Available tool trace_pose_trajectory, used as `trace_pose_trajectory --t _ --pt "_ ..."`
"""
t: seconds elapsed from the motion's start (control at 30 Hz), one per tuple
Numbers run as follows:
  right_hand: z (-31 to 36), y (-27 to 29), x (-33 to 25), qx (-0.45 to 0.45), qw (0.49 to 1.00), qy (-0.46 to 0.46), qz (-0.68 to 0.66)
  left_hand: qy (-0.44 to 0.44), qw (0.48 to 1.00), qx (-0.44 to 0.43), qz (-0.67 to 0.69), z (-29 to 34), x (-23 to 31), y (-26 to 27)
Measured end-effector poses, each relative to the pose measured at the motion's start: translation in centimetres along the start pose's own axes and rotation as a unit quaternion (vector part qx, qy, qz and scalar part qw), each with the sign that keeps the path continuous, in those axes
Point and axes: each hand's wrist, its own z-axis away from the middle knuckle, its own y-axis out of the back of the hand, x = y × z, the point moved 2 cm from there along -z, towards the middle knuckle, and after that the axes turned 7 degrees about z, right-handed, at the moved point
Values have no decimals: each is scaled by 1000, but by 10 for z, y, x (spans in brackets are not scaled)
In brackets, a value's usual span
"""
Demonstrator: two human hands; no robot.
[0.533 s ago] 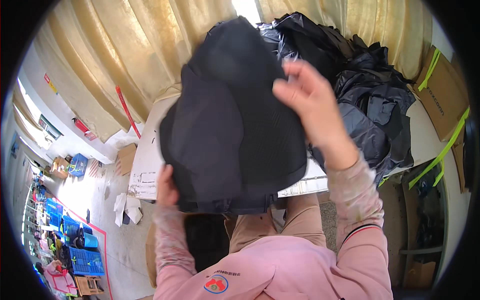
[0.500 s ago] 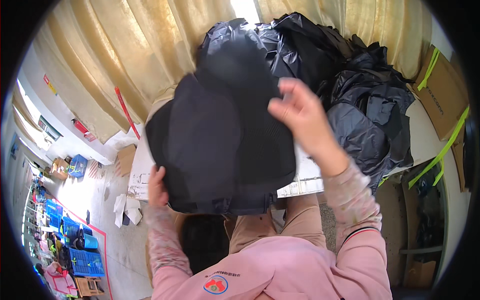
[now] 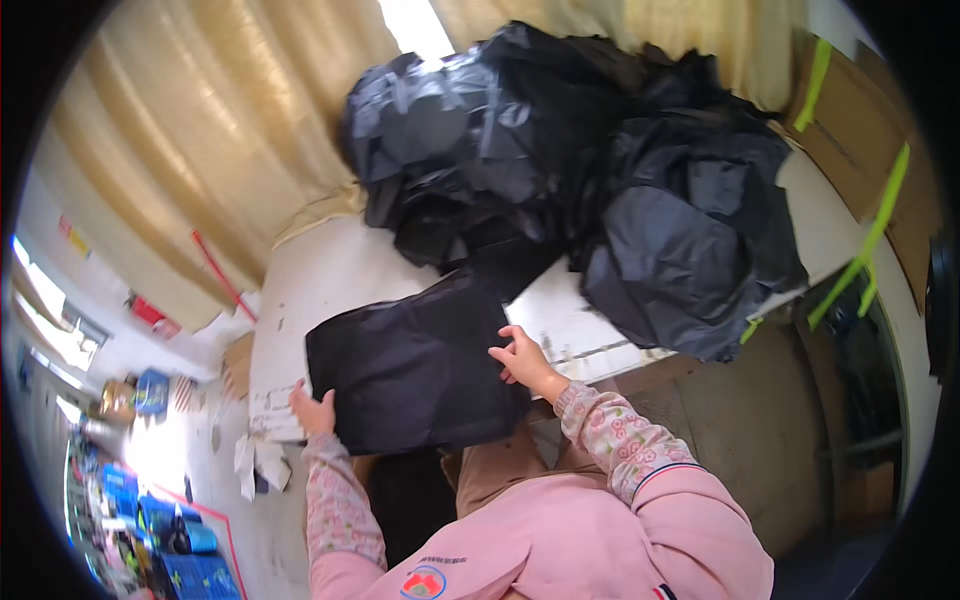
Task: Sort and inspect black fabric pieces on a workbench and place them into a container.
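Observation:
A folded black fabric piece [image 3: 415, 360], roughly rectangular, lies at the table's near edge in front of me, its near side reaching over the edge. At its lower left corner is my left hand [image 3: 315, 410], fingers and thumb apart, beside the fabric. My right hand [image 3: 525, 358] is at the right side, its bent, parted fingertips touching the fabric's edge. Whether other layers lie under the piece is hidden. Just beyond it, loose black cloth [image 3: 500, 250] spreads from a large heap of shiny black material [image 3: 450, 120].
The white table [image 3: 300, 285] carries another crumpled black pile [image 3: 680, 240] on the right. Cardboard [image 3: 860, 150] with yellow-green straps stands at the far right. Beige curtains [image 3: 230, 130] hang behind. Under the table's near edge sits a dark-filled box [image 3: 410, 505]. Blue crates [image 3: 200, 575] stand on the floor at left.
The dark padded-looking piece held up before me has come down flat onto the near table edge. My right hand has dropped from above to its right side. The view has shifted.

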Motion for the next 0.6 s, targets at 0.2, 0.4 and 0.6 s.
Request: trace_pose_trajectory --t 0.2,0.4,0.6 --pt "10 180 49 414 890 166 93 -110 979 -18 169 38 98 21" --pt "71 357 65 662 726 -49 181 -62 898 -154 408 57 176 15" --pt "47 387 60 624 730 -157 229 -139 827 -271 473 77 270 1"
